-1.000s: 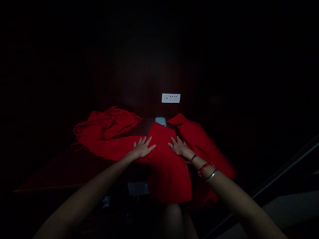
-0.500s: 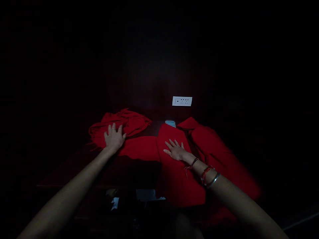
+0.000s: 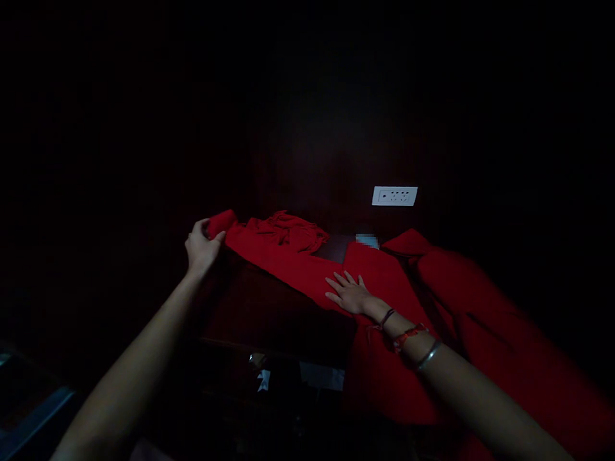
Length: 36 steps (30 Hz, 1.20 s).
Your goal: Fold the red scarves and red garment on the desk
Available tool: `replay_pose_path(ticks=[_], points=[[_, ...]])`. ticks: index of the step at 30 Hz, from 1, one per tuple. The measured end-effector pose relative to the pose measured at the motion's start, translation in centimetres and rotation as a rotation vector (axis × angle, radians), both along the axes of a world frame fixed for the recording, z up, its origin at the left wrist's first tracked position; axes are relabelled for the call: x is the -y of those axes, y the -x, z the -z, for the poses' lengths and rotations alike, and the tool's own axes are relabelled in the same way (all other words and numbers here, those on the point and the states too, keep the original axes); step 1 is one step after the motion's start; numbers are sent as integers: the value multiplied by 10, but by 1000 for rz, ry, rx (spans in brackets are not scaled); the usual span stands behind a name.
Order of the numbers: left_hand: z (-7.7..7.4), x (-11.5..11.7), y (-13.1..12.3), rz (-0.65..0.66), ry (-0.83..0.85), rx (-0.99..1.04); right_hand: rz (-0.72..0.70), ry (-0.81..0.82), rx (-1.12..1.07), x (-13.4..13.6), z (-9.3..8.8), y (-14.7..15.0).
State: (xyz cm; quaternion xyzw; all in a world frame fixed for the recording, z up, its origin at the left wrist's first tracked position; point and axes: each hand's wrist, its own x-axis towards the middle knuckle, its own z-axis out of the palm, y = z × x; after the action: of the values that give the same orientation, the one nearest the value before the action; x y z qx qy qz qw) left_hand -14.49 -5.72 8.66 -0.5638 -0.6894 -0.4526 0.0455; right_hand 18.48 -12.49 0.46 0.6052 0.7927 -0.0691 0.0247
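Observation:
A red garment [image 3: 389, 282] lies over a dark tabletop, its lower part hanging over the front edge. My left hand [image 3: 204, 246] grips the end of its sleeve, raised at the left, and the sleeve stretches taut down to the body of the garment. Flat on the garment, near where the sleeve joins, rests my right hand [image 3: 350, 294] with fingers spread. A crumpled red fringed cloth [image 3: 293, 232] lies behind the sleeve. More red fabric [image 3: 490, 320] is spread on the right.
On the dark back wall is a white power socket [image 3: 394, 196]. A small pale blue item [image 3: 367, 240] sits at the back of the tabletop. Below the front edge, white paper-like pieces [image 3: 263, 380] show in the dark.
My left hand has moved left and up, closing on the sleeve's end and pulling it out in a slant. My right hand still presses on the garment. The view has turned left.

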Motion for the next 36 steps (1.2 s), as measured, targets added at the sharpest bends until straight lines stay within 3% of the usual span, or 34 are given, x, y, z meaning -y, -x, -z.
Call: replay_pose_path(ticks=[3,5,7,9,10,14,16,19,23,26,29,32,36], points=[[-9,13,2,30,155,-322,8,20,-2,-3,3,-3],[-5,17,-5,-42,262,-531,19,35,-3,-4,0,-3],[4,17,-15,-166,286,-624,19,28,-8,-5,-3,-2],[13,11,-23,-166,292,-623,8,5,-16,-6,-4,-3],[18,7,-25,-90,301,-620,2,-6,-20,-6,-3,-3],[30,-6,-36,472,430,-688,-21,-31,-44,-4,2,-5],[33,-7,-48,686,501,-713,-31,-37,-68,-3,1,-8],[40,-1,-82,845,443,-684,-15,-87,-112,-4,-8,-20],[55,-1,-147,983,312,-660,167,-182,-100,-7,-18,-53],[68,-11,-195,1023,268,-602,269,-86,-32,-5,-12,-74],[75,-25,-230,974,307,-451,293,-45,3,0,0,-80],[79,-38,-250,897,339,-348,294,-50,-14,0,6,-81],[83,-46,-260,838,362,-268,229,-68,-69,-15,-8,-89]])
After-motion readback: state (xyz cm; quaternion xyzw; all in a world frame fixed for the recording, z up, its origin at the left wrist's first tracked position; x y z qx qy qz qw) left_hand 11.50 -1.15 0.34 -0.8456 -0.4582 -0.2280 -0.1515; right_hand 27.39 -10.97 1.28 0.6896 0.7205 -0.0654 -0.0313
